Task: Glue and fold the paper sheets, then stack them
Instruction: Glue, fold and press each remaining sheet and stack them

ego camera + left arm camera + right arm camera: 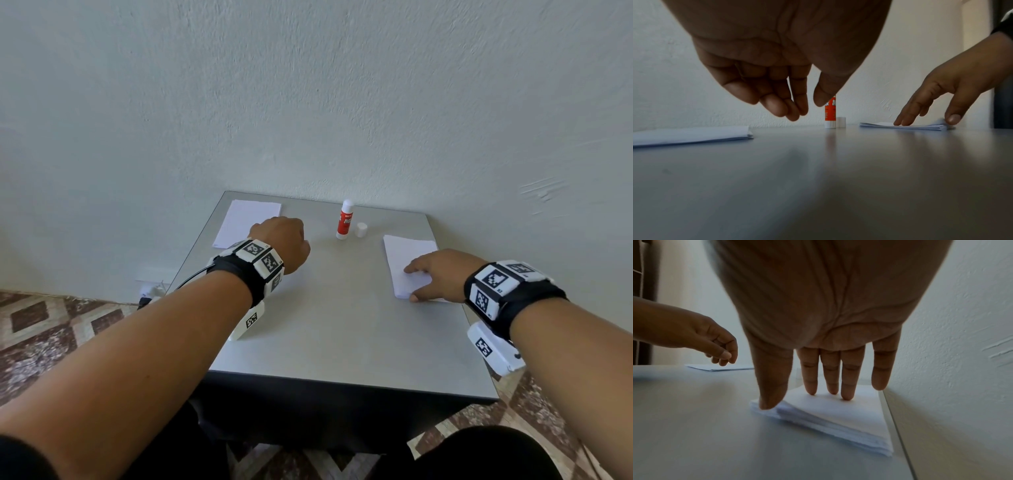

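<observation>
A stack of folded white sheets (406, 255) (838, 415) lies by the right edge of the grey table (325, 325). My right hand (411, 284) (807, 400) rests on it with straight fingers, and the thumb touches the stack's near corner. A second pile of white paper (239, 219) (690, 134) sits at the far left. My left hand (281, 240) (810, 107) hangs above the table beside that pile, its fingers loosely curled around nothing. A red and white glue stick (344, 219) (830, 113) stands uncapped at the back centre, with its white cap (360, 229) (840, 121) beside it.
The table backs onto a pale textured wall (308, 102). Its right edge runs just past the folded stack, and its front edge is close to my knees. Patterned floor tiles (51, 325) show to the left, where a cable and a plug lie (150, 291).
</observation>
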